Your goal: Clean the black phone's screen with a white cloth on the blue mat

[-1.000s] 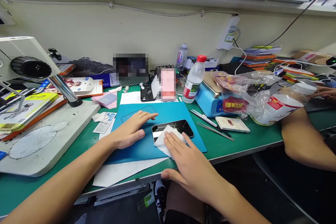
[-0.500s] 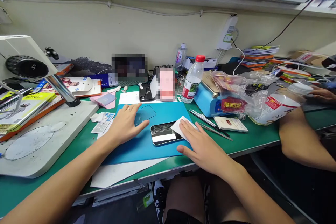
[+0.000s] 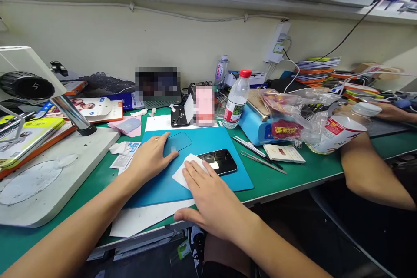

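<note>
My right hand [image 3: 211,195] presses a white wipe [image 3: 185,173] under its flat, close-set fingers, with the thumb out to the side. The wipe covers the left end of a black-screened smartphone [image 3: 223,161], which lies face up on a blue mat [image 3: 243,181]. To the left, my left hand [image 3: 151,156] rests on the mat with thumb and fingers apart, beside a clear, dark-edged screen protector [image 3: 182,141]. Whether its fingertips touch the protector, I cannot tell.
Tweezers [image 3: 263,163], pens and a small white box [image 3: 284,153] lie right of the mat. Behind stand a red-capped bottle [image 3: 236,100] and a blue device [image 3: 256,126]. A microscope stand [image 3: 74,173] is at left. Another person's arm [image 3: 371,169] rests at right.
My right hand has slid the wipe leftward across the phone, from its right end to its left end. The phone's right part is now uncovered. My left hand stays near the screen protector.
</note>
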Tool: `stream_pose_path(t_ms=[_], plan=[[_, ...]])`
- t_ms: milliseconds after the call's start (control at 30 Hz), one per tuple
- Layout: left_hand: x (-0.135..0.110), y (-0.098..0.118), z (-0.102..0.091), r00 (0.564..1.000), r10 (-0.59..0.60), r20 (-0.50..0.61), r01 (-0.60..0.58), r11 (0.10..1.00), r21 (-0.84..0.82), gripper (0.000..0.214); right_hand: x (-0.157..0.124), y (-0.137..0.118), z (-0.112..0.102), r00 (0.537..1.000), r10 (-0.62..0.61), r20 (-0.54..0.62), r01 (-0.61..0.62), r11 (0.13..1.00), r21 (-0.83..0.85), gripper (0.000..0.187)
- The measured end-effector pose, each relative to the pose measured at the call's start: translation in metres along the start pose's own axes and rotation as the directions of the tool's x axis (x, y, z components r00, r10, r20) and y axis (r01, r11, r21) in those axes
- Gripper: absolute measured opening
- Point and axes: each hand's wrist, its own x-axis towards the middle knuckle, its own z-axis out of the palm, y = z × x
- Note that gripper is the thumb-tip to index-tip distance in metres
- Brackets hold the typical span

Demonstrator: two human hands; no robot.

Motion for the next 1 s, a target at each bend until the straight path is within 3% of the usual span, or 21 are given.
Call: stream_pose_path(t_ms=[67,200,367,467,567,700,800,1000], plan=[[0.000,-0.002,0.001,1.000,0.016,-0.016,-0.016,1.000,-0.014,0.070,-0.007,0.004,0.000,1.000,-0.021,-0.007,0.021,1.000,-0.005,0.084],[0.001,-0.005,0.005,0.996,0.049,-0.070,-0.057,0.992,-0.113,0.066,-0.023,0.020,-0.003,0.997,-0.017,-0.078,0.018,1.000,0.011,0.045],[0.003,-0.004,0.008,0.990,0.059,-0.131,-0.094,0.955,-0.283,0.061,-0.037,0.026,0.001,0.958,-0.020,-0.286,0.034,0.999,0.043,0.032],[0.006,-0.004,0.003,0.980,0.000,-0.199,-0.076,0.925,-0.372,0.058,-0.039,0.028,0.000,0.911,-0.040,-0.410,0.068,0.996,0.054,0.026],[0.009,-0.009,-0.004,0.940,-0.127,-0.316,-0.047,0.871,-0.490,0.045,-0.032,0.040,-0.012,0.854,-0.008,-0.520,0.054,0.996,0.073,0.020],[0.014,-0.018,-0.009,0.855,-0.269,-0.443,-0.088,0.766,-0.636,0.039,-0.003,0.074,-0.035,0.811,0.098,-0.577,-0.098,0.995,0.030,0.019],[0.017,-0.021,-0.007,0.820,-0.305,-0.484,-0.146,0.707,-0.692,0.031,0.023,0.097,-0.045,0.828,0.092,-0.553,-0.117,0.993,-0.010,0.022],[0.017,-0.019,-0.003,0.737,-0.354,-0.576,-0.255,0.644,-0.721,0.029,0.058,0.105,-0.040,0.947,0.002,-0.321,-0.025,0.997,-0.070,0.018]])
